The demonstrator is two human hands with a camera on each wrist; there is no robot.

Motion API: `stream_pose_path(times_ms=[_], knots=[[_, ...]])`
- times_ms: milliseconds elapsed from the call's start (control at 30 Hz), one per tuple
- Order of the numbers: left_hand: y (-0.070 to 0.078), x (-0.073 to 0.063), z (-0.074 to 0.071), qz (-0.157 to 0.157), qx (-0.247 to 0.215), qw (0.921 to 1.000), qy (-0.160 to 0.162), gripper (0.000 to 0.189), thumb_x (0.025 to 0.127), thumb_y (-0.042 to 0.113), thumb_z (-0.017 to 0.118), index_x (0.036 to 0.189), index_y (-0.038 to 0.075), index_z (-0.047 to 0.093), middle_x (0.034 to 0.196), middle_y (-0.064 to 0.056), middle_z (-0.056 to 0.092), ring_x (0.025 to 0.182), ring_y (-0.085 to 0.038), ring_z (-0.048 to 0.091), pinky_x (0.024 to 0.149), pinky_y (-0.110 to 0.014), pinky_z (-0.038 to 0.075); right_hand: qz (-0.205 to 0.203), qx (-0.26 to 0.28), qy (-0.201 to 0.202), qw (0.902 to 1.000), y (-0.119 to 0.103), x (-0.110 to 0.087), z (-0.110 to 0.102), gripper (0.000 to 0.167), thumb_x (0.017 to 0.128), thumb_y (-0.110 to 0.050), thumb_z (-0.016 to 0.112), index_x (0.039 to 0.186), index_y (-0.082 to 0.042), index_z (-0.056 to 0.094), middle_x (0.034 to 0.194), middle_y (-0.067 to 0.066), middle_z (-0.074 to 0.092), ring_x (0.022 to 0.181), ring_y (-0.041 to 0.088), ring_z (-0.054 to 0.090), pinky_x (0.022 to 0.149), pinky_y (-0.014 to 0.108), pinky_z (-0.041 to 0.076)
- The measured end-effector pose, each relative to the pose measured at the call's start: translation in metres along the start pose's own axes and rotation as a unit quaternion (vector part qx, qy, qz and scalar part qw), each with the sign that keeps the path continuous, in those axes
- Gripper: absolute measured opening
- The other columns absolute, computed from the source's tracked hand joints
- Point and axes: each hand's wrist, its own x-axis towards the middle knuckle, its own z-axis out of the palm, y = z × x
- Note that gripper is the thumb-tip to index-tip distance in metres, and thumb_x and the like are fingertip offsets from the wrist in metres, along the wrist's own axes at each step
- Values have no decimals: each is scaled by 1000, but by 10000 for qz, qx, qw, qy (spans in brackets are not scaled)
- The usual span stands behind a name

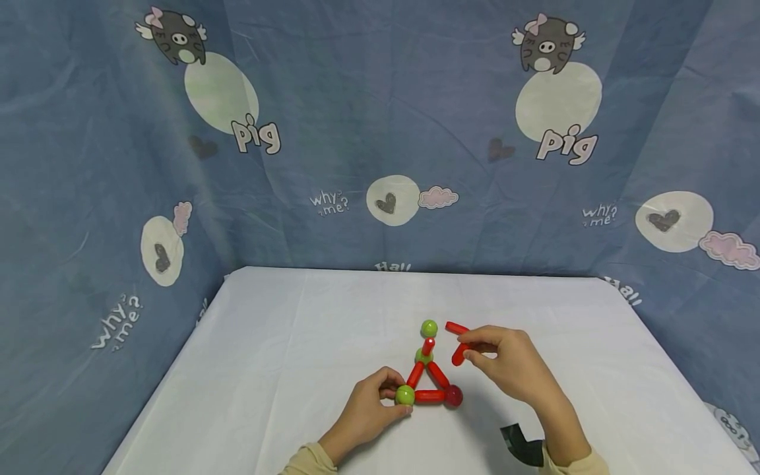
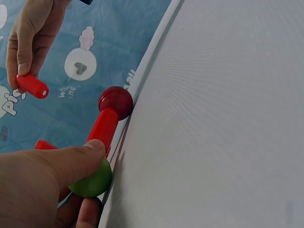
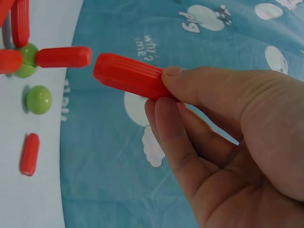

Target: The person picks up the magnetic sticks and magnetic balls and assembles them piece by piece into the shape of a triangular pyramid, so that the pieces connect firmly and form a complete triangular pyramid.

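Observation:
A flat triangle of red magnetic rods and balls lies on the white table. My left hand (image 1: 369, 408) pinches its green corner ball (image 1: 405, 395) between thumb and fingers, seen also in the left wrist view. The near-right corner is a dark red ball (image 1: 454, 396); the far corner is a green ball (image 1: 420, 357), with a red rod (image 1: 428, 346) rising from it. My right hand (image 1: 512, 366) holds another red rod (image 3: 128, 75) by one end between thumb and fingertips. That rod is tilted in the air right of the triangle, apart from it.
Behind the triangle lie a loose green ball (image 1: 429, 328) and a loose red rod (image 1: 455, 327). A black strap-like piece (image 1: 522, 446) shows at the right wrist. Patterned blue cloth (image 1: 392, 138) hangs around the white table (image 1: 297, 330).

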Motion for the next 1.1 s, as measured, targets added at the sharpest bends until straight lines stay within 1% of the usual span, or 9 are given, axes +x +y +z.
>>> stream_pose_path(times_ms=[200,367,567,733,967,1100], knots=[[0,0,0,41,1,10000,34,38,78,15,89,107,17,66,106,1,70,93,-6,66,84,-19,56,13,9,-132,9999,1,0,2,21,88,-4,78,105,-16,78,98,-3,77,94,16,75,85,41,62],[1,-1,0,-2,32,10000,45,38,78,17,90,108,17,66,107,1,69,95,-7,66,85,-20,57,20,28,-207,9998,1,0,3,22,88,-3,77,105,-16,78,97,-4,76,94,16,74,88,44,61],[3,-1,0,-45,84,9999,32,37,79,21,89,108,17,66,107,1,69,96,-9,66,85,-21,57,-70,-40,-395,9992,2,1,4,21,88,-4,77,105,-16,78,95,-7,75,93,12,73,87,39,61],[3,-1,-1,-25,66,10000,14,36,80,21,89,108,16,66,107,1,69,97,-9,66,86,-20,57,-152,-98,-473,9987,4,2,5,21,89,-5,76,106,-17,78,95,-9,75,93,12,73,87,41,61],[2,0,0,-21,14,10000,12,35,80,20,88,107,16,66,106,1,69,95,-8,66,85,-19,57,-26,-24,-686,9976,5,3,7,20,88,-4,77,104,-15,78,97,-5,75,92,14,73,81,34,62],[2,0,0,-44,16,10000,6,34,80,20,88,107,16,66,106,1,69,95,-8,66,84,-19,57,68,-10,-745,9972,6,4,10,19,88,-5,77,104,-14,79,98,-3,76,92,14,73,80,33,62]])
